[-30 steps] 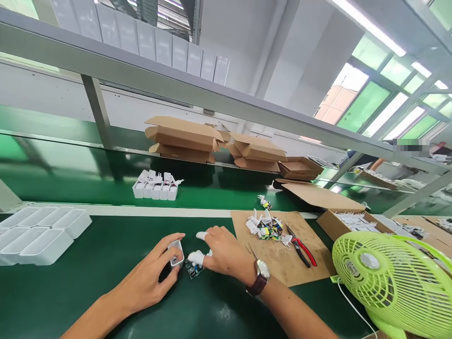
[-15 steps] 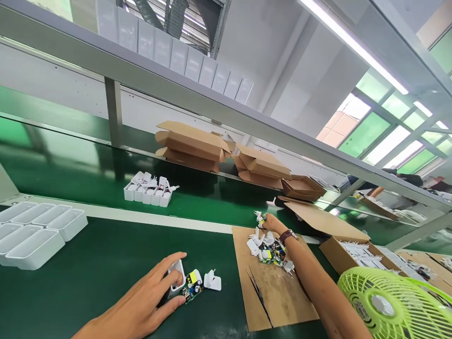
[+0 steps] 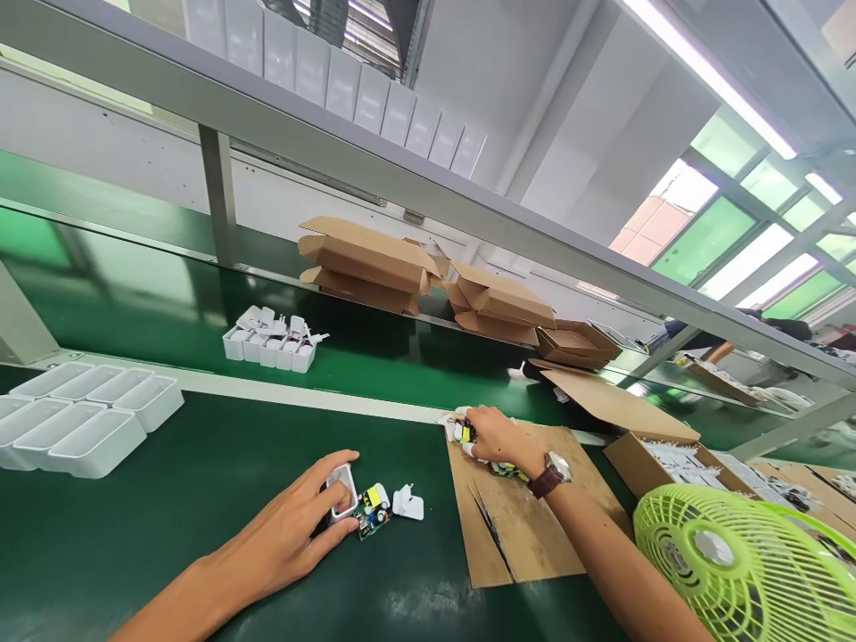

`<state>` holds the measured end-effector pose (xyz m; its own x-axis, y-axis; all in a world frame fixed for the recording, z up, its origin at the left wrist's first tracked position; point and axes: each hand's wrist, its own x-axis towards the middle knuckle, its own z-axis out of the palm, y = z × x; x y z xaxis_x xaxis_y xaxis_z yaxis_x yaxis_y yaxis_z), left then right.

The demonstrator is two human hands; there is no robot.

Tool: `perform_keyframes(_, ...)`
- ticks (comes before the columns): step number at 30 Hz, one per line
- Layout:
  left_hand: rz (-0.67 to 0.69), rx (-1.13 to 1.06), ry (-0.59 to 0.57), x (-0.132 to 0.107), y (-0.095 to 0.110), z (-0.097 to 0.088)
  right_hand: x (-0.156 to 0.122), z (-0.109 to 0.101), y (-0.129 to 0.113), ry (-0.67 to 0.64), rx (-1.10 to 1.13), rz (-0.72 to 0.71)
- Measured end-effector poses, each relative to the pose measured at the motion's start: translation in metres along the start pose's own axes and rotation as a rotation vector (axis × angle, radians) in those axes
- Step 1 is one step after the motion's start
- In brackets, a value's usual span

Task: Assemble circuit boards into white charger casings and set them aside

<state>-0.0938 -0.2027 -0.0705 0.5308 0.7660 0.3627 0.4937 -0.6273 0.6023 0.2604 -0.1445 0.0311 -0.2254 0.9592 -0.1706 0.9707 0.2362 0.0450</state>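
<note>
My left hand rests on the green belt with thumb and fingers closed round a small white charger shell. Right beside it lie a green circuit board and a white plug cap. My right hand, a watch on its wrist, reaches over the cardboard sheet and closes on a circuit board part at the far edge of a pile of charger parts. Most of that pile is hidden under the hand.
White trays sit at the left. A cluster of white charger shells stands on the far belt. Flat cardboard boxes are stacked behind. An open carton and a green fan are at the right.
My right hand left the charger shell, reached to the far belt for a part, then drew back onto the pile on the cardboard. The left hand stayed on the shell.
</note>
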Motion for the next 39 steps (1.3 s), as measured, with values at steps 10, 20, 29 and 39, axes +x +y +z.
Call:
perform_keyframes(10,0.031,0.022,-0.019,0.010,-0.001,-0.018,-0.041,0.011,-0.072,0.182,0.341,-0.300)
perform_keyframes(20,-0.068,0.015,-0.073,0.010,-0.008,-0.023,-0.039,0.071,-0.112,0.179,0.508,-0.481)
perform_keyframes(29,-0.146,0.008,-0.115,0.004,-0.014,-0.021,-0.051,0.067,-0.119,0.546,0.695,-0.484)
perform_keyframes(39,0.063,-0.024,0.048,0.003,-0.005,-0.015,-0.058,0.073,-0.144,0.829,0.550,-0.536)
